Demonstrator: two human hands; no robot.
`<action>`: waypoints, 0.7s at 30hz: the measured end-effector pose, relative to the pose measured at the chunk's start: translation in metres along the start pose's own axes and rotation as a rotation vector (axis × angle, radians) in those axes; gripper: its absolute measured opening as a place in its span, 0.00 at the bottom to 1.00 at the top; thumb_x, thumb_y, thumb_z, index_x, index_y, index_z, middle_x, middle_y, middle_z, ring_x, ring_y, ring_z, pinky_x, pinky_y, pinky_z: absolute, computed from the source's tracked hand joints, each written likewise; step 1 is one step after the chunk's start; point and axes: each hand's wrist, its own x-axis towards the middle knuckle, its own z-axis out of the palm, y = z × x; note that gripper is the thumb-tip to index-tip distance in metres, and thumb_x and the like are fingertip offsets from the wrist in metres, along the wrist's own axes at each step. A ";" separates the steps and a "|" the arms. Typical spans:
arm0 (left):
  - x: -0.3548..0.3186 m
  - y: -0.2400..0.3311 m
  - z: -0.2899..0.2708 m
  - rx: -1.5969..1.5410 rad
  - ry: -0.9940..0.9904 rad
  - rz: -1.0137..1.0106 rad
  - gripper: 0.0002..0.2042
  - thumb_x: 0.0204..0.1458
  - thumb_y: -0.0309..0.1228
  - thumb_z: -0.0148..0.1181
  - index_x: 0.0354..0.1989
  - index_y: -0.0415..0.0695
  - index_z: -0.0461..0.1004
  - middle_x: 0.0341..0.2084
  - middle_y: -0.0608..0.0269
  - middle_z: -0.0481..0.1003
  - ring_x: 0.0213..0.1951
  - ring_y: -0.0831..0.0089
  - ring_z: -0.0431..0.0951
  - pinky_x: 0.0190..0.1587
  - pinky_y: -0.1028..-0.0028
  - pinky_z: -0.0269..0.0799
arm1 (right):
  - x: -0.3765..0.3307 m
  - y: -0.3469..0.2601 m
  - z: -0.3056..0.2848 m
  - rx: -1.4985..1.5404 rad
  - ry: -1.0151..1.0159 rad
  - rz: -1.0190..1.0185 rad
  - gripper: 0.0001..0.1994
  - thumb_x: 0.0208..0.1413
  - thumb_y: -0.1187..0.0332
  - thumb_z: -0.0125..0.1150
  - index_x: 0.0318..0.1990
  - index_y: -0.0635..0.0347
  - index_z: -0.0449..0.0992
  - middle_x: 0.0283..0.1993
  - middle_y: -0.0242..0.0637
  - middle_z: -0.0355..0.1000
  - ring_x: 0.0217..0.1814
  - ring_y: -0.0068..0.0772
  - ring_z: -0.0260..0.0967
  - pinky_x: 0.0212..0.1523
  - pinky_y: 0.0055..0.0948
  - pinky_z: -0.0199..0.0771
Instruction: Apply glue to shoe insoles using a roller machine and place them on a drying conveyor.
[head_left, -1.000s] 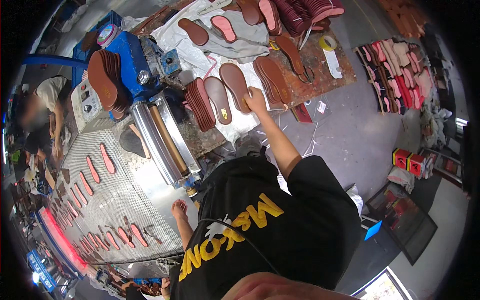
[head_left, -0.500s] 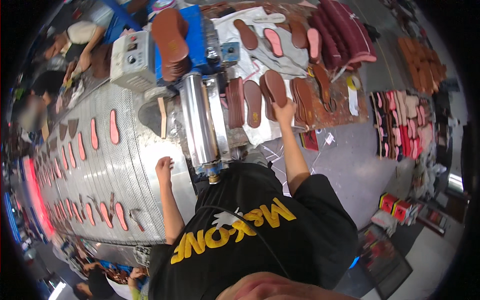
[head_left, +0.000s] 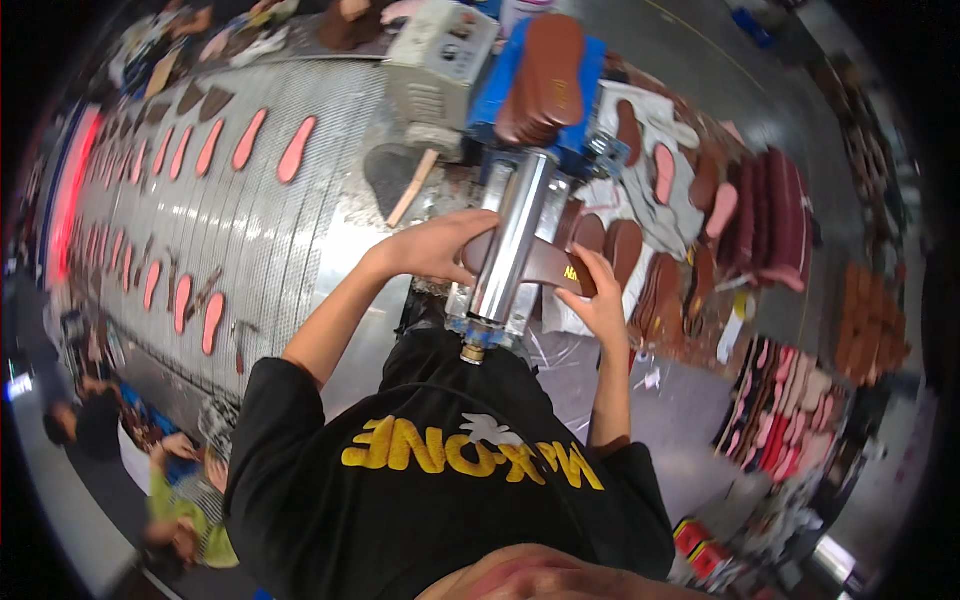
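A brown shoe insole [head_left: 549, 264] lies crosswise at the shiny metal roller [head_left: 515, 232] of a machine, showing on both sides of it. On the roller's left, my left hand [head_left: 436, 246] curls its fingers and thumb round one end of the insole. My right hand [head_left: 600, 300] grips the opposite end, which bears a yellow mark, between thumb and fingers. The middle of the insole is hidden by the roller. Behind the roller, a stack of brown insoles [head_left: 550, 75] rests on the machine's blue top [head_left: 492, 98].
Pink insoles [head_left: 297, 150] lie in rows on the metal mesh conveyor [head_left: 250, 215] at left. A grey control box [head_left: 437, 70] stands beside the machine. More brown insoles [head_left: 655, 292] and a maroon bundle [head_left: 765, 225] lie on the right-hand table. Other people sit at the left.
My right hand has come from the insole rows to the roller with a brown insole. My left hand has moved up and taken its other end. The view has turned.
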 end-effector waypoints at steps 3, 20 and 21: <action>-0.014 -0.002 0.006 0.191 0.127 0.013 0.41 0.29 0.36 0.68 0.56 0.39 0.58 0.54 0.48 0.60 0.56 0.53 0.59 0.58 0.65 0.55 | -0.019 0.014 0.024 0.188 0.116 0.111 0.35 0.37 0.75 0.66 0.57 0.63 0.59 0.52 0.42 0.64 0.53 0.34 0.62 0.54 0.31 0.61; -0.191 -0.144 0.082 -1.112 0.601 -0.389 0.28 0.42 0.29 0.61 0.54 0.45 0.59 0.47 0.57 0.66 0.48 0.66 0.67 0.47 0.68 0.65 | -0.177 0.206 0.123 0.263 -0.498 0.831 0.09 0.48 0.77 0.49 0.39 0.60 0.69 0.31 0.33 0.71 0.24 0.21 0.65 0.17 0.19 0.63; -0.209 -0.144 0.099 -1.289 0.760 -0.331 0.27 0.44 0.27 0.59 0.55 0.45 0.59 0.47 0.58 0.66 0.47 0.66 0.68 0.47 0.67 0.66 | -0.172 0.208 0.123 0.266 -0.532 0.861 0.09 0.49 0.77 0.49 0.39 0.60 0.69 0.31 0.33 0.71 0.24 0.22 0.66 0.17 0.19 0.63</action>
